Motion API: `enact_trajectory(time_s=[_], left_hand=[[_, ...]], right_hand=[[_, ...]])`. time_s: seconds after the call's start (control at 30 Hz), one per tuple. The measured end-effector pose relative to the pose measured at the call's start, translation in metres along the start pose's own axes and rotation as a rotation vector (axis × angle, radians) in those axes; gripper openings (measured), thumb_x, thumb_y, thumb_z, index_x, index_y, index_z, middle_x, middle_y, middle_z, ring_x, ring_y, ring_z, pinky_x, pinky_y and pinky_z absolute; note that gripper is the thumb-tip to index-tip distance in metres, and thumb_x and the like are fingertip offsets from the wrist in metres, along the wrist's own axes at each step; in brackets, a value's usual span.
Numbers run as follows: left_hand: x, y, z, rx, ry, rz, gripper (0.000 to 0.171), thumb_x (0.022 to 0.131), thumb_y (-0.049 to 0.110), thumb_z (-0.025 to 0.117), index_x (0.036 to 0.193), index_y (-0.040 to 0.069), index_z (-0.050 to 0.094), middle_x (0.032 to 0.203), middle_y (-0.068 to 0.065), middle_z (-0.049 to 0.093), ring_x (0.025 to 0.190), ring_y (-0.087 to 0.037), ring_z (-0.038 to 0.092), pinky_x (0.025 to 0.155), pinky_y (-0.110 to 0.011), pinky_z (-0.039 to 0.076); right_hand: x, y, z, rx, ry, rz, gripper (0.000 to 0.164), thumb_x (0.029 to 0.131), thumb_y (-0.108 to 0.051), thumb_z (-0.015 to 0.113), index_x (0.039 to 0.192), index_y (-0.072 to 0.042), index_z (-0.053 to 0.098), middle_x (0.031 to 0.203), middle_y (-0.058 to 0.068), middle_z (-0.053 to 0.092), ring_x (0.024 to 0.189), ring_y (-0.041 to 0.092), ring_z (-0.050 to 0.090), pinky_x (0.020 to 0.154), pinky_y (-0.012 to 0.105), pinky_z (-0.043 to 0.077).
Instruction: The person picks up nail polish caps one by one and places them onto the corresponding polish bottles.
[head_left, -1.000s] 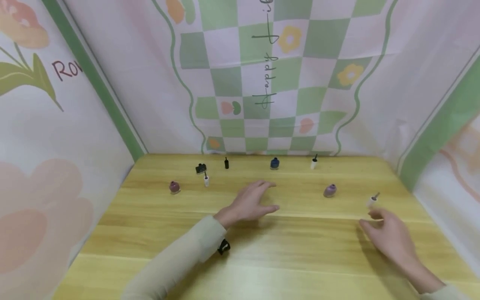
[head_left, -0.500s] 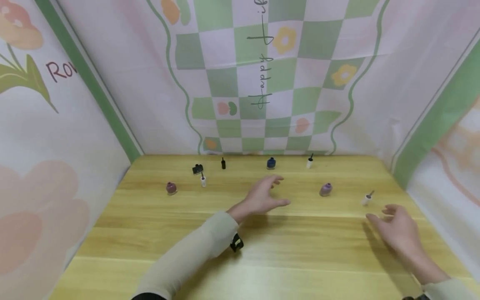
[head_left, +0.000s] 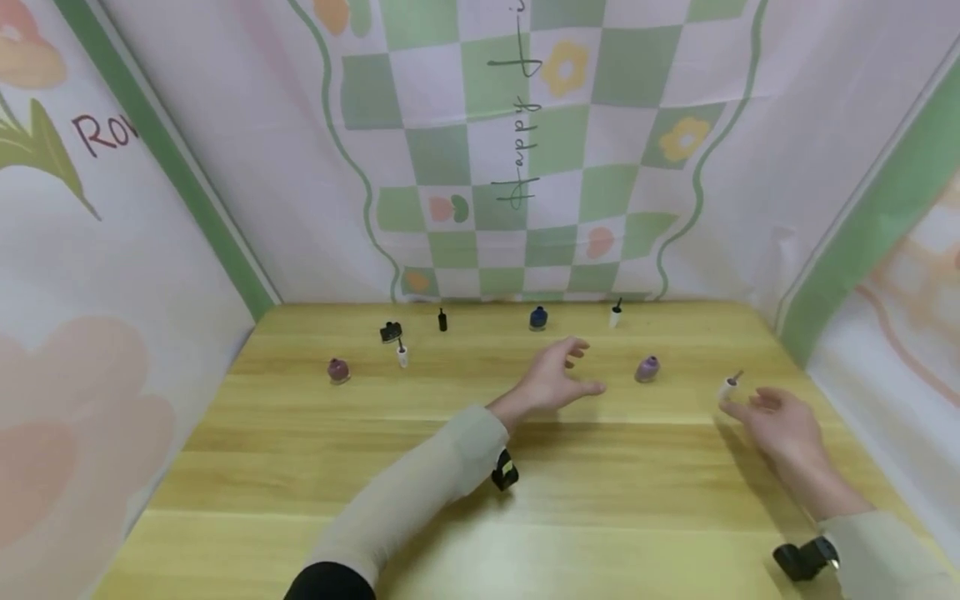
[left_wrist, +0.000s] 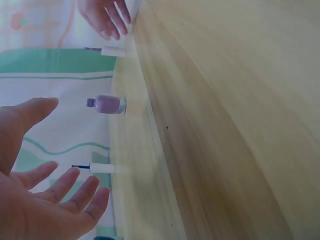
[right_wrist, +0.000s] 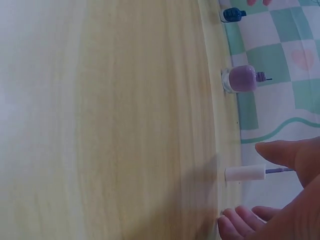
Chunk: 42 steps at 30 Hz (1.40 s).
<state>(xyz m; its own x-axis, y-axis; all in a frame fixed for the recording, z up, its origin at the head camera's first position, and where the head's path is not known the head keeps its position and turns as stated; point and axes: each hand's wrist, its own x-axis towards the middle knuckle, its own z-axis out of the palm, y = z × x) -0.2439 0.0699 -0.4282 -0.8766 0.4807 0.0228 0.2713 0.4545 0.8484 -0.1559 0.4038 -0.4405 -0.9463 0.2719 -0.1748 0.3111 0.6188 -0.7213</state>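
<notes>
My left hand (head_left: 553, 377) hovers over the middle of the table, fingers spread and slightly bent, holding nothing. To its right stands an uncapped light purple nail polish bottle (head_left: 647, 369). In the left wrist view that bottle (left_wrist: 107, 105) lies beyond the thumb. At the right, my right hand (head_left: 783, 427) is close to a white brush cap (head_left: 727, 389) standing with its brush up. The right wrist view has this cap (right_wrist: 245, 173) between thumb and fingers, with a gap on both sides; neither appears to touch it.
Along the back stand a dark blue bottle (head_left: 538, 318), a white brush cap with dark brush (head_left: 616, 315), a black brush cap (head_left: 442, 320) and a black bottle (head_left: 391, 332). A mauve bottle (head_left: 338, 371) and another white brush cap (head_left: 402, 355) stand left. Printed curtains (head_left: 480, 150) enclose the table.
My left hand has shifted right, toward the light purple bottle. The right hand has moved a little forward, its thumb now nearer the white brush cap. The view has shifted slightly.
</notes>
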Motion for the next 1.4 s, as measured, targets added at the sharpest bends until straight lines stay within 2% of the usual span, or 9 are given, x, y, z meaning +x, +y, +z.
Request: enact_trajectory(time_s=[0.1, 0.23, 0.37, 0.47, 0.77, 0.9, 1.0, 1.23, 1.4], left_hand=[[0.004, 0.002, 0.002, -0.007, 0.008, -0.013, 0.073, 0.086, 0.032, 0.084, 0.148, 0.015, 0.049, 0.143, -0.007, 0.057, 0.126, -0.028, 0.058, 0.095, -0.033, 0.055], [0.009, 0.003, 0.006, -0.019, 0.013, -0.013, 0.072, 0.086, 0.032, 0.084, 0.147, 0.014, 0.05, 0.143, -0.007, 0.058, 0.125, -0.028, 0.059, 0.095, -0.033, 0.055], [0.014, 0.004, 0.014, -0.057, 0.015, -0.023, 0.071, 0.085, 0.03, 0.085, 0.146, 0.013, 0.051, 0.141, -0.007, 0.059, 0.123, -0.027, 0.06, 0.094, -0.03, 0.055], [0.018, 0.006, 0.02, -0.088, 0.027, -0.047, 0.07, 0.084, 0.028, 0.086, 0.143, 0.013, 0.053, 0.138, -0.006, 0.061, 0.119, -0.024, 0.062, 0.091, -0.028, 0.056], [0.03, 0.01, 0.039, -0.134, 0.064, -0.152, 0.065, 0.081, 0.029, 0.089, 0.137, 0.016, 0.058, 0.128, -0.001, 0.065, 0.105, -0.013, 0.065, 0.084, -0.026, 0.056], [0.034, 0.015, 0.043, -0.152, 0.07, -0.189, 0.065, 0.08, 0.028, 0.09, 0.137, 0.017, 0.059, 0.128, 0.001, 0.064, 0.106, -0.013, 0.065, 0.085, -0.027, 0.057], [0.037, 0.019, 0.049, -0.164, 0.082, -0.223, 0.066, 0.078, 0.025, 0.091, 0.135, 0.018, 0.06, 0.126, 0.002, 0.065, 0.106, -0.014, 0.064, 0.087, -0.029, 0.057], [0.047, 0.024, 0.061, -0.186, 0.103, -0.276, 0.064, 0.076, 0.02, 0.092, 0.133, 0.019, 0.062, 0.123, 0.005, 0.066, 0.107, -0.015, 0.064, 0.089, -0.03, 0.057], [0.051, 0.024, 0.069, -0.224, 0.11, -0.294, 0.06, 0.077, 0.016, 0.091, 0.13, 0.017, 0.065, 0.121, 0.005, 0.067, 0.107, -0.014, 0.063, 0.091, -0.029, 0.056]], right_hand=[[0.005, -0.002, 0.001, 0.025, -0.001, -0.006, 0.093, 0.1, -0.047, 0.063, 0.152, 0.017, 0.02, 0.15, 0.044, 0.032, 0.131, 0.058, 0.041, 0.088, 0.038, 0.056], [0.009, -0.003, 0.004, 0.043, 0.01, -0.028, 0.087, 0.099, -0.041, 0.067, 0.15, 0.018, 0.027, 0.148, 0.042, 0.038, 0.115, 0.04, 0.056, 0.067, 0.009, 0.045], [0.011, -0.004, 0.007, 0.058, 0.025, -0.043, 0.082, 0.099, -0.036, 0.068, 0.148, 0.019, 0.033, 0.145, 0.04, 0.044, 0.089, -0.005, 0.053, 0.067, 0.006, 0.045], [0.014, -0.005, 0.008, 0.072, 0.028, -0.045, 0.081, 0.099, -0.035, 0.069, 0.148, 0.018, 0.033, 0.144, 0.039, 0.047, 0.08, -0.019, 0.044, 0.068, 0.006, 0.045], [0.021, 0.0, 0.005, 0.044, 0.03, -0.014, 0.08, 0.096, -0.038, 0.072, 0.146, 0.015, 0.04, 0.125, 0.019, 0.068, 0.088, -0.011, 0.044, 0.067, 0.009, 0.044], [0.026, 0.001, 0.006, 0.058, 0.023, -0.012, 0.082, 0.094, -0.041, 0.075, 0.148, 0.011, 0.04, 0.103, -0.014, 0.069, 0.089, -0.012, 0.043, 0.068, 0.009, 0.045], [0.027, 0.002, 0.006, 0.079, 0.022, -0.016, 0.084, 0.093, -0.041, 0.076, 0.15, 0.009, 0.04, 0.096, -0.027, 0.062, 0.088, -0.014, 0.044, 0.068, 0.008, 0.046], [0.028, 0.001, 0.008, 0.121, 0.046, -0.028, 0.074, 0.092, -0.036, 0.078, 0.143, 0.009, 0.05, 0.087, -0.036, 0.058, 0.086, -0.015, 0.044, 0.07, 0.008, 0.043], [0.025, 0.001, 0.009, 0.139, 0.04, -0.012, 0.073, 0.093, -0.035, 0.077, 0.144, 0.009, 0.049, 0.094, -0.029, 0.061, 0.091, -0.01, 0.045, 0.07, 0.009, 0.044]])
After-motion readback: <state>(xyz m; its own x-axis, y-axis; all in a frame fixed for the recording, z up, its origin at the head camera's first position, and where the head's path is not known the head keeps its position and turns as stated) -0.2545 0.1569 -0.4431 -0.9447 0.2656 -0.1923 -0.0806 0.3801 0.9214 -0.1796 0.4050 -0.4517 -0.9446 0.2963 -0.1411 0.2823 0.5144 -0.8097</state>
